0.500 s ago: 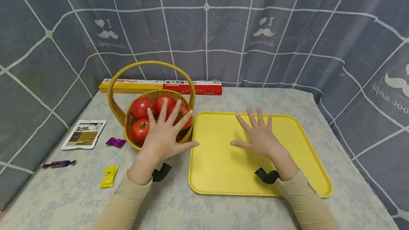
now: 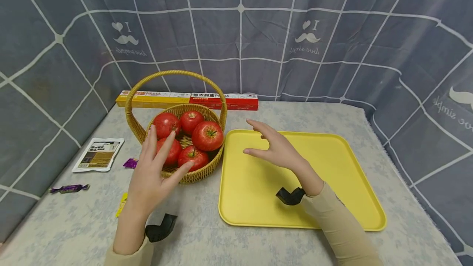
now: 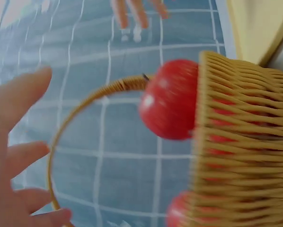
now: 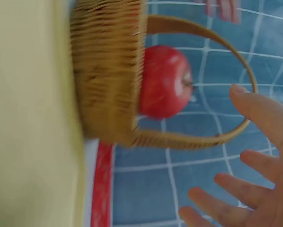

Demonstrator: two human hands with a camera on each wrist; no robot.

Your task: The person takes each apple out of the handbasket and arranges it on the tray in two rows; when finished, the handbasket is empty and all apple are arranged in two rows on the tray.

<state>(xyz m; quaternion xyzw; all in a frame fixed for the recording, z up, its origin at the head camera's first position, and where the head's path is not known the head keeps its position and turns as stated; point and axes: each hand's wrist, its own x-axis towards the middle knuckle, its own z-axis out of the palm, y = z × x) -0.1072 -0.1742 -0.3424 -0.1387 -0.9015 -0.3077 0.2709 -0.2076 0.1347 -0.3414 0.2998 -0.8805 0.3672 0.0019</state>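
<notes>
Red apples [image 2: 207,135], five in number, are heaped in one round woven wicker basket with an arched handle [image 2: 141,134], which stands at the left edge of one yellow rectangular plastic tray [image 2: 332,200]; whether basket and tray touch cannot be told. One left hand [image 2: 153,175] is held in front of the basket with straight, spread fingers, nothing being gripped. One right hand [image 2: 275,147] is held over the tray's far left corner, fingers relaxed and slightly parted, pointing towards the basket, nothing being held.

Two long flat boxes lie end to end along the back of the table, one yellow [image 2: 153,99] and one red [image 2: 229,101]. One white flat pouch [image 2: 97,155] is seen left of the basket, with three small wrapped sweets near it: two purple [image 2: 68,189] [image 2: 129,163] and one yellow [image 2: 121,205].

Everything rests on a table covered with pale grey mottled cloth [image 2: 306,114], enclosed by grey-blue fabric with white grid lines and moustache prints [image 2: 332,44].
</notes>
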